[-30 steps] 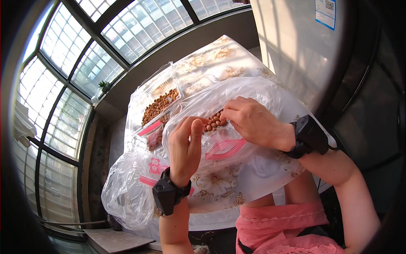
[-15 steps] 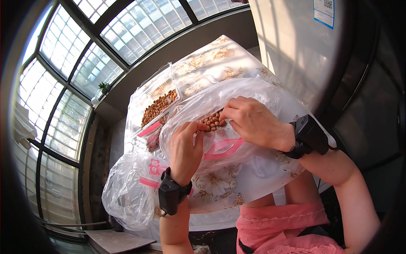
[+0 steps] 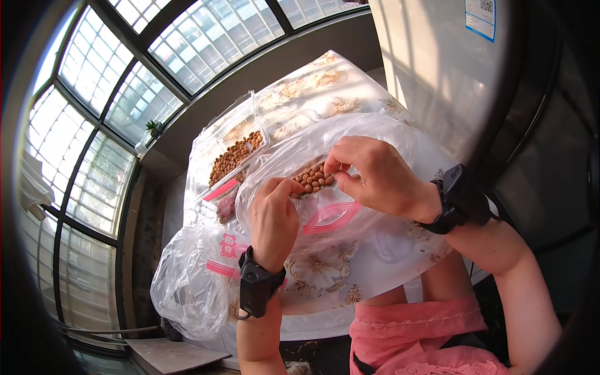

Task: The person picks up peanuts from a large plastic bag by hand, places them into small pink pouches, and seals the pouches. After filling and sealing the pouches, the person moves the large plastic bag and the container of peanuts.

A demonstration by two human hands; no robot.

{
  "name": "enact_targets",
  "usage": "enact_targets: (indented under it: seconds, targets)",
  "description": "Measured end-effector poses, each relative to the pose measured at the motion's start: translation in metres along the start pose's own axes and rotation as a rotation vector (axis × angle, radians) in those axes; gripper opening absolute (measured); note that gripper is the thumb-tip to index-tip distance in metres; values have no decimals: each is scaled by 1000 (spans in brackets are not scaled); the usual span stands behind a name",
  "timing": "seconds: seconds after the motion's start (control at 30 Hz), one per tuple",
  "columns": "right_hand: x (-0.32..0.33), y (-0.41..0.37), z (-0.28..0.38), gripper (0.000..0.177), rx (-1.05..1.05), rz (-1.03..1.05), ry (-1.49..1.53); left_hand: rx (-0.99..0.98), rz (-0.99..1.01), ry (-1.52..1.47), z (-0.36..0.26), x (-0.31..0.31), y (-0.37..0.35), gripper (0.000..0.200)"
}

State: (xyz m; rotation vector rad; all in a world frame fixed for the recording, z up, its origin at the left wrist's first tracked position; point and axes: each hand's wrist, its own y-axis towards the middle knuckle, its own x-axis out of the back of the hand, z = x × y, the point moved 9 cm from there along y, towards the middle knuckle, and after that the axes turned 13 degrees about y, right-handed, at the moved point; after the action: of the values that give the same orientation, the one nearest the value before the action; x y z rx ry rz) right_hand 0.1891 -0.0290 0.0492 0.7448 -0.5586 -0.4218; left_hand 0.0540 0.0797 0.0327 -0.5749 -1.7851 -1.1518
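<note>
Reddish-brown peanuts lie in a loose pile on a large clear plastic bag, between my two hands. My left hand is at the pile's left edge, its fingers curled and pressed together against the nuts. From the right, my right hand bends over the pile with thumb and fingertips drawn into a pinch at the nuts. What sits in either pinch is too small to make out. Just below the pile lies a clear zip bag with a pink closure strip.
A clear plastic box holding more peanuts stands at the back left. Beside it lies a small pink-topped zip bag. A crumpled plastic bag and a pink bear-print bag lie at the table's left edge. A flowered cloth covers the table.
My right hand has drawn its fingertips in and turned slightly at the pile's right side, showing more nuts. The fingers of my left hand have shifted slightly left and down.
</note>
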Motion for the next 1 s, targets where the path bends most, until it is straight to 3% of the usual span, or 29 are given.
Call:
enact_targets:
  seconds: [0.2, 0.4, 0.6, 0.73, 0.93, 1.0]
  targets:
    - [-3, 3, 2, 21, -72, 82, 258, -8, -4, 44, 2, -3, -1, 16]
    - [-19, 0, 10, 17, 20, 232, 312, 24, 1, 51, 0, -3, -2, 16]
    - [-29, -5, 10, 19, -48, 381, 341, 16, 4, 111, -3, -3, -2, 10]
    - [-24, -5, 22, 21, 128, 347, 382, 23, -7, 145, -1, -6, -3, 8]
    - [-24, -2, 9, 16, -5, 310, 303, 41, -89, -101, -7, 12, 3, 8]
    - [-13, 1, 6, 14, -48, 186, 321, 28, -122, -192, -13, 22, 5, 8]
